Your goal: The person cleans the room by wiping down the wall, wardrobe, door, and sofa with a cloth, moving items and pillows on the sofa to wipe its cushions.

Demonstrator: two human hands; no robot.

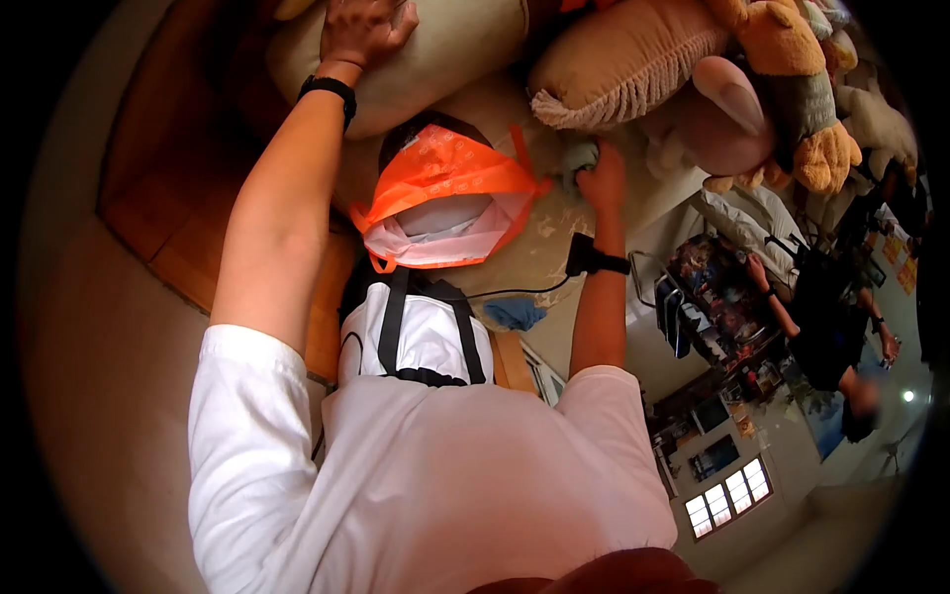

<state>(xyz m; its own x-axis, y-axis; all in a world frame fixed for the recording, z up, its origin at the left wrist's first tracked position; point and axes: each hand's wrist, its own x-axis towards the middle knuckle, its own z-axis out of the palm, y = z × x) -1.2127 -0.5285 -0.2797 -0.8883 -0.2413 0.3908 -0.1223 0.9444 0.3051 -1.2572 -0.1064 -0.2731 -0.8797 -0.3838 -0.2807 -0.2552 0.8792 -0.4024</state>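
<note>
In the head view, I cannot tell how much is done or left; faint marks show on the cream surface (554, 259) just nearer me than the crumpled grey-green cloth (579, 158), which is toward that surface's right edge. The cloth lies along the left side of my right hand's (605, 180) fingers, which are curled around it, while my left hand (361, 30) is on a plump cream cushion (445, 61), its grip unclear. The open orange bag with white lining (445, 170) is between my forearms.

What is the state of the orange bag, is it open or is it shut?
Open. The mouth of the orange bag gapes wide, and its pale inner lining shows between the spread edges.
</note>
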